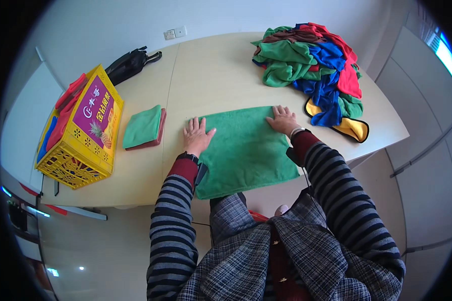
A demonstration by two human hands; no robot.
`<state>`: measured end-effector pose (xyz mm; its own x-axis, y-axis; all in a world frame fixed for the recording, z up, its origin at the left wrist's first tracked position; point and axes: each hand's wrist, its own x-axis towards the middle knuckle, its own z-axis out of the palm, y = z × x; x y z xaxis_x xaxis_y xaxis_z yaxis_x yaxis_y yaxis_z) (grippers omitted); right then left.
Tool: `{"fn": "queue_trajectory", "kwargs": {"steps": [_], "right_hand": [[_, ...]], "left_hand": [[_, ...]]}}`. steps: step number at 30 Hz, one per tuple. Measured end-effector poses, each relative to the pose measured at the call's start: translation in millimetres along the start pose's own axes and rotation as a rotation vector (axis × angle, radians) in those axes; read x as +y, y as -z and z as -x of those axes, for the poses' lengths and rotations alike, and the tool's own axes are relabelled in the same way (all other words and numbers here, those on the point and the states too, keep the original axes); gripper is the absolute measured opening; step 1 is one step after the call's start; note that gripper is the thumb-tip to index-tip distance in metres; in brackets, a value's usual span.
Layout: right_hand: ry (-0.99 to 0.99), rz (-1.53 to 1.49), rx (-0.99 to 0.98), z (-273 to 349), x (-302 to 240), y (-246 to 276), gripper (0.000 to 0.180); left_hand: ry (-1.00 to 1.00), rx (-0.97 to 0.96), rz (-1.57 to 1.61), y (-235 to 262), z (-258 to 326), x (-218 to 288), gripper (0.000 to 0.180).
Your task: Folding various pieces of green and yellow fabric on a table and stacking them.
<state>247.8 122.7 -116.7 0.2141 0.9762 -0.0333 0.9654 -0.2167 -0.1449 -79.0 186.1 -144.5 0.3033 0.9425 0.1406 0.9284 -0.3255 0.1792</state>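
A green cloth [243, 150] lies spread out in front of me, its near edge reaching the table's front edge. My left hand [197, 136] rests on its left side near the far corner, fingers spread. On the far right corner lies my right hand [283, 121], also flat with fingers apart. Left of the cloth is a small stack: a folded green cloth [142, 126] on top of a folded brown cloth [160, 134]. At the back right a heap of crumpled cloths [306, 60] in green, blue, red, brown and yellow is piled up.
A yellow plastic crate [80, 165] holding red, brown and blue cloths stands at the table's left end. Behind it lies a black bag [130, 65] with a strap. The pale table [211, 65] meets a wall with sockets [175, 33]. Grey cabinets [422, 85] stand on the right.
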Motion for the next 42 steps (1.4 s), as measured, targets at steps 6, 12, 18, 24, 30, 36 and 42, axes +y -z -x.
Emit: {"fn": "queue_trajectory", "kwargs": {"steps": [6,12,18,24,30,36,42], "right_hand": [[0.319,0.133,0.116,-3.3,-59.9,-7.7,0.067],[0.418,0.043,0.110,-12.7,-76.8,-24.7,0.065],[0.313,0.006,0.156,-11.5,-45.5,-28.5,0.064],[0.095,-0.025,0.135,11.1,15.5,-17.4,0.068],[-0.029,0.049,0.047,46.9,26.2,-15.6,0.069],[0.397,-0.281,0.185,150.0,-80.5,-30.0,0.063],[0.454,-0.118,0.260,179.0,-77.5,-48.1,0.059]], "left_hand": [[-0.234,-0.060,-0.042,5.1,-17.6,42.3,0.071],[-0.353,-0.099,0.010,-23.5,-31.0,57.2,0.068],[-0.185,-0.008,-0.026,-17.8,-24.6,51.5,0.066],[-0.079,0.018,-0.012,-12.4,-24.1,53.3,0.068],[-0.096,-0.075,0.002,8.3,3.8,45.4,0.069],[-0.222,-0.067,-0.003,23.0,118.7,77.1,0.066],[-0.160,0.048,-0.030,7.4,166.0,57.7,0.060]]}}
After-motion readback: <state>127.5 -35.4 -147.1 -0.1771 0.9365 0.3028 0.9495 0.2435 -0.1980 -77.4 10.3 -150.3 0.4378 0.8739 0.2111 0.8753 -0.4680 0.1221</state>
